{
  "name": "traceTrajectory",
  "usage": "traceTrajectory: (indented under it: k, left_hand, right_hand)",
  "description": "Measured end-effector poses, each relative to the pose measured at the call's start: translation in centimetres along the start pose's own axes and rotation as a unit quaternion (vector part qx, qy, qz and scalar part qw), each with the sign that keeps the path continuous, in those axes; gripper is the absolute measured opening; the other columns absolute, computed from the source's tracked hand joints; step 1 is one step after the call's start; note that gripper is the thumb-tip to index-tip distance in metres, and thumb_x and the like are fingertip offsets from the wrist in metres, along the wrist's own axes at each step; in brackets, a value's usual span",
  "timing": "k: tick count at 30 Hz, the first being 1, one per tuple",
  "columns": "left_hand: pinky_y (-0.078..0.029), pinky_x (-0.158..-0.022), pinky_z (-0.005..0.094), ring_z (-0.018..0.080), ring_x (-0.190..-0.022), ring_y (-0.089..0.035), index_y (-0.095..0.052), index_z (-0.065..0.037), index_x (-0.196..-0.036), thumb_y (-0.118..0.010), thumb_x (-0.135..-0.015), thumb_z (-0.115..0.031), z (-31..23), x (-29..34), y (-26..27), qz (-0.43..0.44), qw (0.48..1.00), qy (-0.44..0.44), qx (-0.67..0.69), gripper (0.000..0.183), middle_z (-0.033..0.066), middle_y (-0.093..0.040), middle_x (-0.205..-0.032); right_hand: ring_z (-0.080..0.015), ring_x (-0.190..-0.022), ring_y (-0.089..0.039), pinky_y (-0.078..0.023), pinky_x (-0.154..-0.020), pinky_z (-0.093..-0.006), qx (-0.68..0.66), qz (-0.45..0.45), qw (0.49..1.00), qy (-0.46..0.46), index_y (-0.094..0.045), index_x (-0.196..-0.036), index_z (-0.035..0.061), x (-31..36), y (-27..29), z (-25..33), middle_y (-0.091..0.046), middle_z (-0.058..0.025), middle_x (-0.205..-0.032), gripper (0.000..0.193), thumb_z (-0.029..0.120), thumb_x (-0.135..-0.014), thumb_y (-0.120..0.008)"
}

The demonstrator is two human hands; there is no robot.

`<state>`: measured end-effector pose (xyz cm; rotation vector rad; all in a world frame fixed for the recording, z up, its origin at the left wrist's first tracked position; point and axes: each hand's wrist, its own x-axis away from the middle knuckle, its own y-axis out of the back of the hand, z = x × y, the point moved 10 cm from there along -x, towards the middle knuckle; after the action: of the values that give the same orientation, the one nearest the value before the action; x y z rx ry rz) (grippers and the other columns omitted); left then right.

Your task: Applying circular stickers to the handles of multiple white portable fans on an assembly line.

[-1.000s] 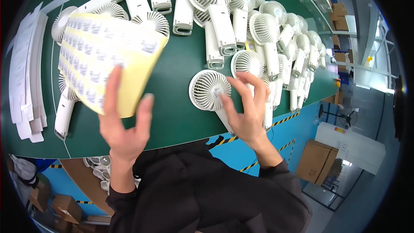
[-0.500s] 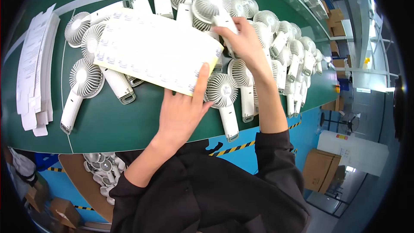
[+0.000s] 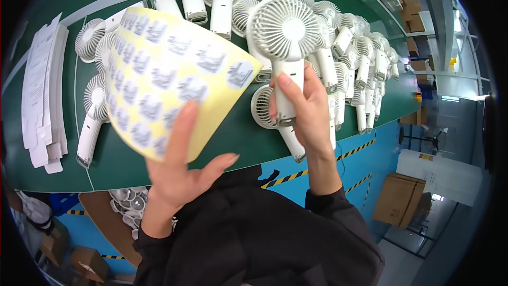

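Observation:
My right hand (image 3: 309, 108) is closed round the handle of a white handheld fan (image 3: 291, 29), raised over the table with its round grille up. In my left hand (image 3: 174, 180) is a yellow-backed sheet of round stickers (image 3: 164, 77), curved and lifted off the table. The left index finger lies over the sheet's face, other fingers are hidden behind it, and the thumb sticks out to the side. Just beneath the raised fan, another white fan (image 3: 263, 107) lies on the table. The sheet partly covers more fans at the left.
Many white fans (image 3: 365, 47) crowd the green table (image 3: 227, 145) at the back and right. A stack of flat white cartons (image 3: 45, 95) lies at the left. Below the table's front edge stands a brown carton (image 3: 98, 217) with fan parts. Another person's arm shows at the far upper right.
My right hand has lifted the fan from the pile and brought it nearer. My left hand has moved left and down, tilting and bending the sticker sheet upward.

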<state>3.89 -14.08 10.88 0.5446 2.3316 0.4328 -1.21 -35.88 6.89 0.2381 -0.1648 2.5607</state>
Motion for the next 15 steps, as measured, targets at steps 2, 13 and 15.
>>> traceTrajectory:
  k: [2, 13, 15]
  left_hand:
    - [-0.051, -0.093, 0.0401, 0.0314, -0.105, -0.065, -0.048, 0.010, -0.130, -0.072, -0.088, -0.031, -0.2, 1.0, 3.2, -0.083, 0.995, -0.044, 0.024, 0.063, 0.0242, -0.064, -0.116]
    - [-0.047, -0.089, 0.0267, 0.0160, -0.099, -0.062, -0.059, 0.008, -0.123, -0.048, -0.094, 0.008, 3.8, 2.0, 7.4, -0.158, 0.983, 0.087, -0.015, 0.030, 0.0151, -0.067, -0.114]
    - [-0.045, -0.077, 0.0219, 0.0103, -0.082, -0.059, -0.063, 0.004, -0.121, -0.050, -0.092, 0.011, 4.6, 1.9, 6.6, -0.111, 0.984, 0.134, -0.026, 0.033, 0.0112, -0.070, -0.101]
  right_hand:
    - [-0.0153, -0.055, -0.059, -0.048, -0.048, -0.0279, -0.025, 0.026, 0.999, 0.006, -0.044, -0.114, -0.0004, 0.9, -1.3, -1.5, -0.059, -0.0086, -0.088, 0.026, 0.014, -0.096, -0.058]
    - [-0.0160, -0.053, -0.058, -0.049, -0.045, -0.0297, -0.157, 0.124, 0.973, -0.115, -0.045, -0.114, -0.0029, 4.2, -6.7, -6.4, -0.055, -0.0115, -0.089, 0.028, 0.017, -0.097, -0.054]
    - [-0.0158, -0.053, -0.058, -0.049, -0.045, -0.0295, -0.178, 0.133, 0.967, -0.125, -0.045, -0.113, -0.0030, 4.4, -7.1, -6.5, -0.055, -0.0117, -0.089, 0.028, 0.018, -0.097, -0.053]
